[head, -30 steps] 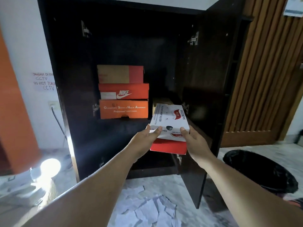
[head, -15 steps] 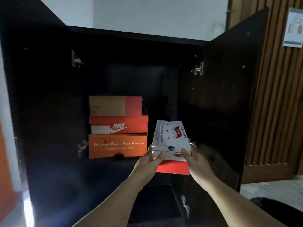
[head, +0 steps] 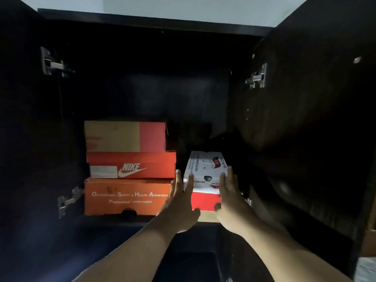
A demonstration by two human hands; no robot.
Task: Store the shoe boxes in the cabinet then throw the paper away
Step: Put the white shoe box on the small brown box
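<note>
My cabinet's red cardboard shoe box (head: pixel 131 164) reads "NIKE"; the orange cardboard box (head: pixel 127 197) below, "Occupational Safety & Health Awareness"; the white box (head: pixel 205 169), "SKECHERS".

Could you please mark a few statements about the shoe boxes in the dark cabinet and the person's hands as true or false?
1. Three boxes are stacked at the left, the orange Nike shoe box in the middle. True.
2. The white and red Skechers shoe box sits atop that stack. False: it sits beside it, at the right.
3. The left hand and right hand flank the white box. True.
4. The dark wooden cabinet is closed. False: it is open.
</note>
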